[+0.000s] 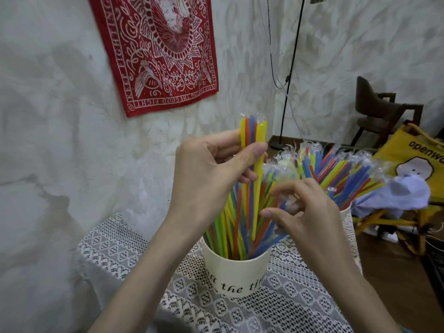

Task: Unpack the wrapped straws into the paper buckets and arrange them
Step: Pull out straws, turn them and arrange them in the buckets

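Nearest me: lace tablecloth on a small table, left edge close to the white wall, right edge dropping to the floor. Little free cloth around the bucket on either side.

Near paper bucket: cream, black script, only "the ti" reads, rest cut off by the curve. Packed with wrapped straws in yellow, green, orange and blue, too many to count, fanning right.

My left hand grips a small bundle of straws upright above the bucket, thumb across the front, fingers curled behind. I count about five in it: yellow, orange, blue, orange, yellow; clear wrap tips stick out on top. One yellow reaches down into the bucket mouth.

My right hand has fingers curled in among the leaning straws, thumb and fingertips pinching at their wrappers; exactly what's pinched is blurred.

Second paper bucket behind right, only a sliver of rim showing, also crammed with wrapped straws. Two buckets total.

Beyond: yellow bag printed "openw…", dark chair, black stand pole with cables. Red wall cloth: "KEEP FIGHTING THE GOOD FIGHT".
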